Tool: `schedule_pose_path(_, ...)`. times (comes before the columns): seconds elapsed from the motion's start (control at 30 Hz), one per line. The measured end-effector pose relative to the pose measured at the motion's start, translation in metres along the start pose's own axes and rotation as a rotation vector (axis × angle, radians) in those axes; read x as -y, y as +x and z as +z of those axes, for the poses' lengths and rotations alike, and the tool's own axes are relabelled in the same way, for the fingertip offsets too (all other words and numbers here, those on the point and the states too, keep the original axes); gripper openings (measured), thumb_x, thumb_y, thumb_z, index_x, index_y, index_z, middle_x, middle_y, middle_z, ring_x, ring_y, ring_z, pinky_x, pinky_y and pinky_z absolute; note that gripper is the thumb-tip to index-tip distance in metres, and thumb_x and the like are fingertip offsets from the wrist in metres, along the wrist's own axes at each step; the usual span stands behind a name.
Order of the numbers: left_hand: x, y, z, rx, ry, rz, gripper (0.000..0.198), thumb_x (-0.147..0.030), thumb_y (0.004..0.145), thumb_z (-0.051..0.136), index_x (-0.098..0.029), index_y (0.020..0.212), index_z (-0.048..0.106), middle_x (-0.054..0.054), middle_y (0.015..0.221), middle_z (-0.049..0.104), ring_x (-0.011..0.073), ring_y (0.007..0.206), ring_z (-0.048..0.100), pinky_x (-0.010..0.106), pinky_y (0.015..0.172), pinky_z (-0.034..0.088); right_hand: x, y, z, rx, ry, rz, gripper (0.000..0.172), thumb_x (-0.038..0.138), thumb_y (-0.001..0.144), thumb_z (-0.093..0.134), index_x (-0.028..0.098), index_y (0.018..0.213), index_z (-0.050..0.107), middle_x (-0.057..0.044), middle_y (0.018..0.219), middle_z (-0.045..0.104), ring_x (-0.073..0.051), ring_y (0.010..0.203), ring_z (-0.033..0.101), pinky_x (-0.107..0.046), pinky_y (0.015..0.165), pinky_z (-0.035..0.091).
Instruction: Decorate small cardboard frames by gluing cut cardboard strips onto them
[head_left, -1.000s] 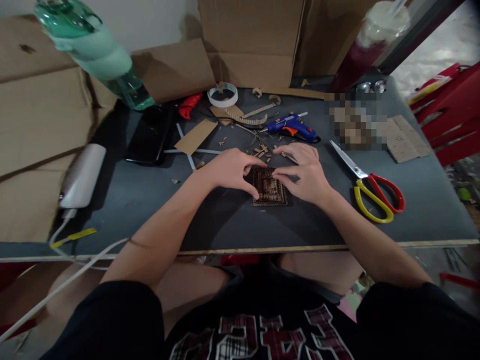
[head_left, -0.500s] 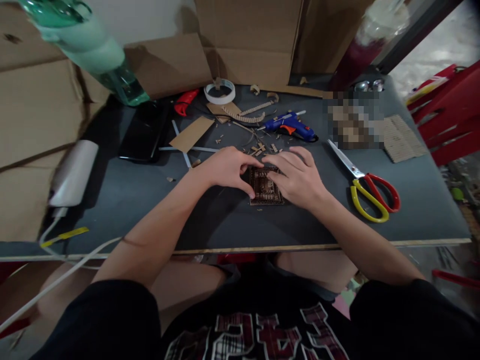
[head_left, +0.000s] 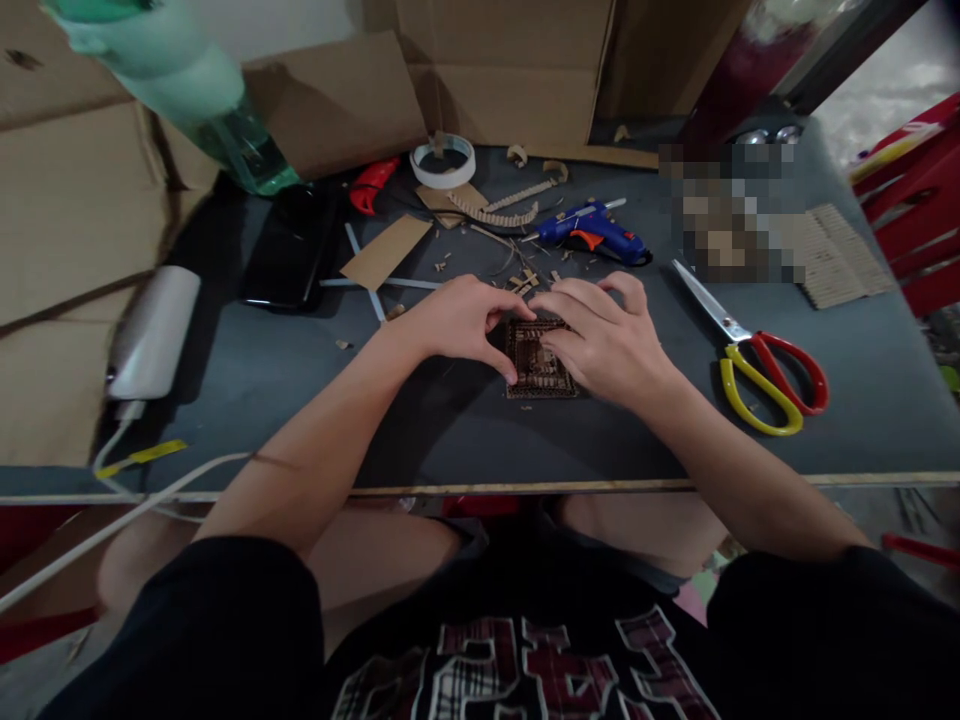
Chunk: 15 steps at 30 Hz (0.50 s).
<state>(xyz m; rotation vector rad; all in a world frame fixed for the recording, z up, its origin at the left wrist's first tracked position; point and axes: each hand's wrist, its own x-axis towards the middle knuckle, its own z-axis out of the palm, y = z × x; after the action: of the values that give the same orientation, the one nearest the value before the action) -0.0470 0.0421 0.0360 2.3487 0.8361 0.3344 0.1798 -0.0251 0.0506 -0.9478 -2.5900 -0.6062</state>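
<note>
Cardboard square | brown, lattice-cut, flat on table | left fingers pinch edge | right fingers pressed flat atop

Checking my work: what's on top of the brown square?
The left hand touches the square's left edge; the right hand lies over its right side. Its patterned middle shows; the part beneath the right hand is hidden.
</note>
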Motion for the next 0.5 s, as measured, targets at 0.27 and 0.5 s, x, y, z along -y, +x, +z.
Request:
schedule_pose_path(0.27,0.0003,0.0021,0.0006,0.053,-0.035,-0.038,0.075,-0.068,0.053,0.085,-0.02,0.107,0.069,-0.011,0.052,0.048,0.0089,0.051,0.045,0.023,0.063,0.032,-0.0005,-0.004,0.0084,-0.042,0.075,0.067,0.028,0.02,0.101,0.047,0.022,0.083,0.068,0.0,0.114,0.074,-0.019,0.111,0.062,-0.042,0.105,0.039)
schedule_pose_path(0.5,-0.0035,0.0027,-0.0008,0.07,-0.019,-0.071,0.074,-0.063,0.052,0.088,-0.02,0.108,0.067,-0.013,0.051,0.043,0.0079,0.05,0.042,0.023,0.063,0.03,0.0038,-0.0024,0.0049,0.122,0.266,0.236,0.031,0.026,0.103,0.042,0.026,0.085,0.067,0.0,0.1,0.074,-0.022,0.101,0.063,-0.049,0.113,0.035)
